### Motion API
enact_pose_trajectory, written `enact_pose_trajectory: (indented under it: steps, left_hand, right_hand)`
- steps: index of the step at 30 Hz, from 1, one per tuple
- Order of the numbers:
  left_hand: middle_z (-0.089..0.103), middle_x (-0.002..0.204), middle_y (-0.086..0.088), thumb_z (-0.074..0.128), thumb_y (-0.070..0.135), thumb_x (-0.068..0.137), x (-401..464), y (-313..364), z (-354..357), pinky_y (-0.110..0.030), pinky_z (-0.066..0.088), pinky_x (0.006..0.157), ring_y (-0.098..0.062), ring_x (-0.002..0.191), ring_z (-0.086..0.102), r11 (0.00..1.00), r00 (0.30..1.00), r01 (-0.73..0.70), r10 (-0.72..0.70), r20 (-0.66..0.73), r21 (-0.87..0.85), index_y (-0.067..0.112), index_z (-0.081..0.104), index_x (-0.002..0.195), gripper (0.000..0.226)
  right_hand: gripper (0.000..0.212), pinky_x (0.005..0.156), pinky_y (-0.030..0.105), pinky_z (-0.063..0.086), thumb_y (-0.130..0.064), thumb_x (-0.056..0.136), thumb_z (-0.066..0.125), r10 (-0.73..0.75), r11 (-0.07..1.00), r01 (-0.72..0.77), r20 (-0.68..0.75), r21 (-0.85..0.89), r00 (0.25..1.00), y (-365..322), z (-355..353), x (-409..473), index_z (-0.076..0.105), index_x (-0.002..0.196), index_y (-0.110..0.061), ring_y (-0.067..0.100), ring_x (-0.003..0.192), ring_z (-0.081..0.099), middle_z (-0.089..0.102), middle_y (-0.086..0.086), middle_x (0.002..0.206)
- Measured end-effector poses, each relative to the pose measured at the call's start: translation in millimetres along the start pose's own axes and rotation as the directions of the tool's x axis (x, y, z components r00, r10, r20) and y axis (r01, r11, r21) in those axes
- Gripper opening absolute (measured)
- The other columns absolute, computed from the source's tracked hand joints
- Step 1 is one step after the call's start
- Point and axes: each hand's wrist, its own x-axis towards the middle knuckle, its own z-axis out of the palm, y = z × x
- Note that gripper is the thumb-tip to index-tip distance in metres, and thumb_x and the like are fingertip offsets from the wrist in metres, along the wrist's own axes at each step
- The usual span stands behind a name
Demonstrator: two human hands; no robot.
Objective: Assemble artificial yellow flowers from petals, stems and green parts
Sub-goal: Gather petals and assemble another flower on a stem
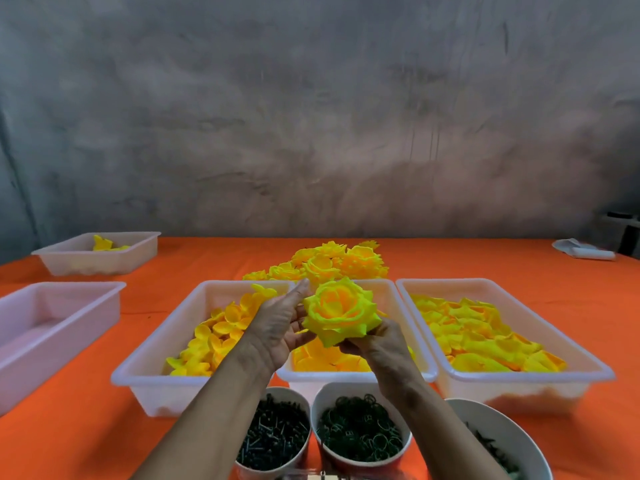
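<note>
While we look down over the orange cloth-covered table, we see a full yellow fabric rose head held above the middle white plastic tray. The right hand grips it from underneath, fingers curled round its base, which the petals hide from us. The left hand sits against the flower's left side, palm turned toward it, fingers fairly straight and touching the outer petals; we cannot tell whether it pinches anything.

We count 3 white trays side by side before us. The left tray holds small cupped yellow petals, the middle one holds flatter yellow-orange petal pieces, and the right tray holds larger yellow petal layers. Just behind the trays lies a heap of finished yellow flowers.

Near the bottom edge stand 3 round white bowls: one with dark green stem pins, one with dark green rings, and a third, partly hidden by the right forearm, with dark green parts we cannot make out clearly.

At the far left sit 2 more white trays, the nearer one pale inside, the farther one with a few yellow pieces.
</note>
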Motion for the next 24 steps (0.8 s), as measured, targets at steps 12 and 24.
enact_pose_trajectory:
  steps: [12, 24]
  left_hand:
    - [0.064, 0.073, 0.001, 0.069, 0.012, 0.08, 28, -39, -31, -0.023, 0.05, 0.05, -0.013, 0.065, 0.061, 0.979, 0.972, -0.202, 0.198, -0.125, -0.019, 0.017, 0.065, 0.085, 0.009]
    - [0.049, 0.123, -0.001, 0.068, 0.006, 0.084, 28, -51, -19, -0.005, 0.041, 0.068, -0.01, 0.1, 0.052, 0.55, 0.798, -0.502, 0.592, 0.113, 0.668, 0.023, 0.065, 0.088, 0.018]
  right_hand:
    - [0.016, 0.057, 0.033, 0.044, 0.01, 0.082, 0.062, 0.095, 0.96, -0.099, -0.031, -0.262, 0.995, 35, 6, 31, 0.068, 0.071, -0.001, 0.023, 0.057, 0.053, 0.063, 0.014, 0.061]
    - [0.028, 0.056, 0.028, 0.046, 0.009, 0.079, 0.065, 0.087, 0.985, -0.098, -0.081, -0.143, 0.993, 45, 1, 35, 0.073, 0.072, -0.017, 0.017, 0.06, 0.053, 0.067, 0.006, 0.064]
